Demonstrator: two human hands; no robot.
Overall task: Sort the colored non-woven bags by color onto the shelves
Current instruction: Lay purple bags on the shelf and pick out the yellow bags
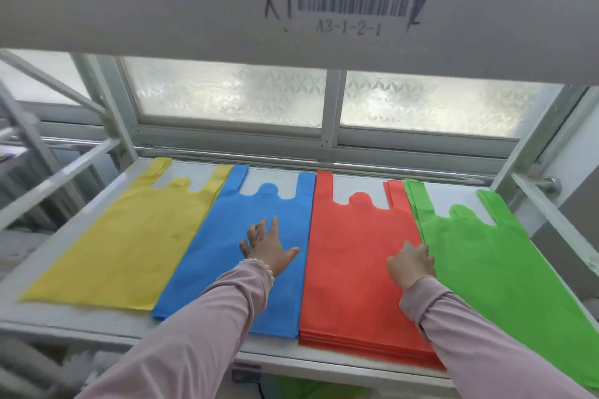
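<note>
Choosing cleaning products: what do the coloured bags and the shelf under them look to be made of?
The bags, like the red stack, look like thin matte non-woven fabric: flat, dull, no gloss, cleanly cut handles. The shelf looks like white-painted metal, smooth with a slight sheen, though the picture cannot settle it.

Yellow bags, blue bags, red bags, green bags, white shelf, mauve sleeves.

Single head view, looking forward and down, close over shelf
</note>
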